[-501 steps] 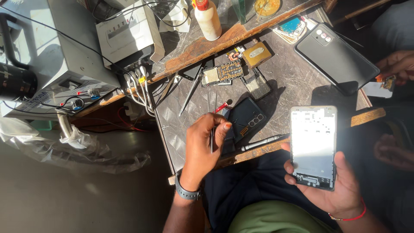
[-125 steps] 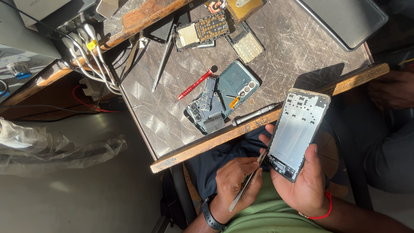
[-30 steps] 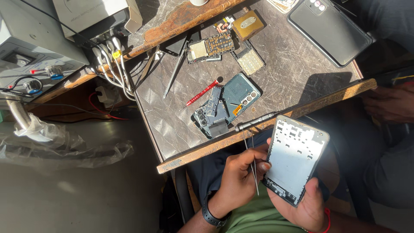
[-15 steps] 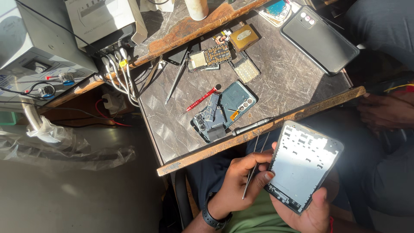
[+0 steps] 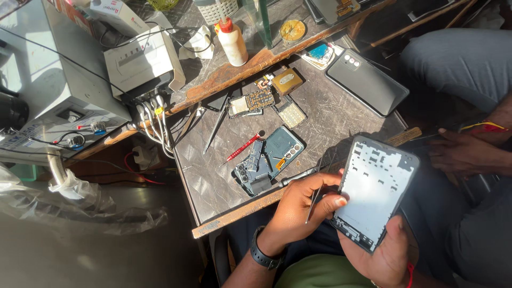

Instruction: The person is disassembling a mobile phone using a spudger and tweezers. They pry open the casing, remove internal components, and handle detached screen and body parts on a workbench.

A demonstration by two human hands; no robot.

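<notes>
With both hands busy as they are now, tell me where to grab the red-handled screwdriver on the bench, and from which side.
Probably by the red handle of the red-handled screwdriver, coming down from above. It lies flat and diagonal on the metal bench top, its thin tip toward the bench's left edge, so the thicker handle gives the fingers more to hold. Pinch across the handle's width; the opened phone lies close on its right.

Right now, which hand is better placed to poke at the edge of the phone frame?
The left hand, probably. It holds the thin tool, whose upper end is by the phone frame. The right hand is busy holding that frame from below.
</notes>
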